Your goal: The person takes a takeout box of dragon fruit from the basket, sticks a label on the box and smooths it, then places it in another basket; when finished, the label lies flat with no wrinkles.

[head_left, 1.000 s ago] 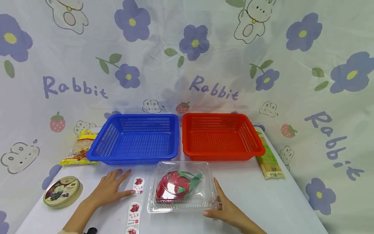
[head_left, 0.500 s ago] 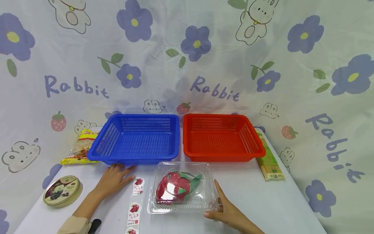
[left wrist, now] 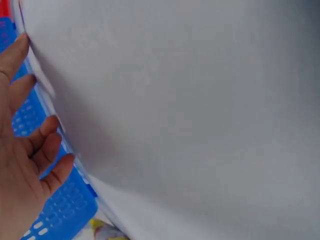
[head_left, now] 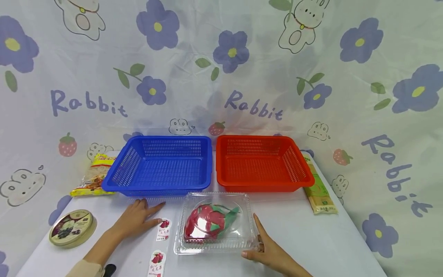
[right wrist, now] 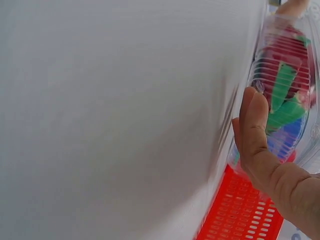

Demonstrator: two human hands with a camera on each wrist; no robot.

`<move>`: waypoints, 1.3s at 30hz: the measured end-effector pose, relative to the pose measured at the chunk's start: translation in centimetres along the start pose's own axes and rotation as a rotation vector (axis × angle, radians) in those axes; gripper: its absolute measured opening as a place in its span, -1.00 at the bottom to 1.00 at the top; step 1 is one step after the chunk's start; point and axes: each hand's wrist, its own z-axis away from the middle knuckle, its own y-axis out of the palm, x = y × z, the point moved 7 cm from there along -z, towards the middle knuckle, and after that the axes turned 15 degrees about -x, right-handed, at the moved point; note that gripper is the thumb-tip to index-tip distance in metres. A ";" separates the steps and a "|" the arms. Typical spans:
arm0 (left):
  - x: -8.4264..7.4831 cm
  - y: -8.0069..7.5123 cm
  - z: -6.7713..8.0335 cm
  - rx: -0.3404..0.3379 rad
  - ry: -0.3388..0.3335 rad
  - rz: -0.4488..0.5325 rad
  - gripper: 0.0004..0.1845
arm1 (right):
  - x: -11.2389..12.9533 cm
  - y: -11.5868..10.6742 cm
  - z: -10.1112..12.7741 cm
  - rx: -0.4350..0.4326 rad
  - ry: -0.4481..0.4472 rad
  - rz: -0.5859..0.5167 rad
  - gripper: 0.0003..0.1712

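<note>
Left hand [head_left: 133, 223]: back up, low over the white table [head_left: 294, 223], forearm angled forward; index stretched out ahead, thumb spread away from it, the other fingers softly bent, all loose and grasping nothing.
Left thumb: tip right at the top left corner of the sticker strip [head_left: 163, 230]; whether it presses there, I cannot tell.
Right hand [head_left: 271, 250]: angled in from the right, index straight along the side of the clear box [head_left: 243, 231], thumb by the near right corner; fingers laid against it, not clenched.
Clear box: there it sits, just left of the right fingers, a red-and-green fruit shape [head_left: 205, 223] inside.
Sticker strip: runs from the left thumb tip toward the person, just left of the box.
Blue basket [head_left: 155, 188]: just beyond the left fingertips.
Red basket [head_left: 264, 185]: beyond the right fingertips, behind the box.
Round tin [head_left: 70, 227]: well left of the left fingers.
</note>
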 end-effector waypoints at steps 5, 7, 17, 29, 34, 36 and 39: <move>0.0 -0.3 -0.1 0.002 -0.026 0.038 -0.20 | 0.1 -0.1 0.0 0.001 -0.002 0.000 0.31; 0.2 -0.3 -0.2 0.009 -0.031 0.041 -0.10 | 0.1 -0.1 0.0 0.002 -0.004 -0.001 0.31; 0.8 1.0 0.5 0.111 -0.039 -0.044 0.36 | 0.1 -0.1 0.1 0.006 -0.013 0.020 0.29; -0.3 0.5 0.9 0.130 -0.087 0.117 0.00 | 0.0 -0.1 0.0 0.004 -0.018 0.022 0.30; -1.0 0.3 1.3 0.131 -0.104 0.241 -0.17 | 0.1 -0.1 0.1 0.009 -0.025 0.013 0.31; -1.1 0.4 1.5 0.138 -0.116 0.300 -0.26 | 0.1 -0.1 0.1 0.012 -0.030 0.008 0.31; -1.5 0.5 1.7 0.143 -0.124 0.415 -0.53 | 0.1 -0.1 0.1 0.016 -0.033 0.006 0.30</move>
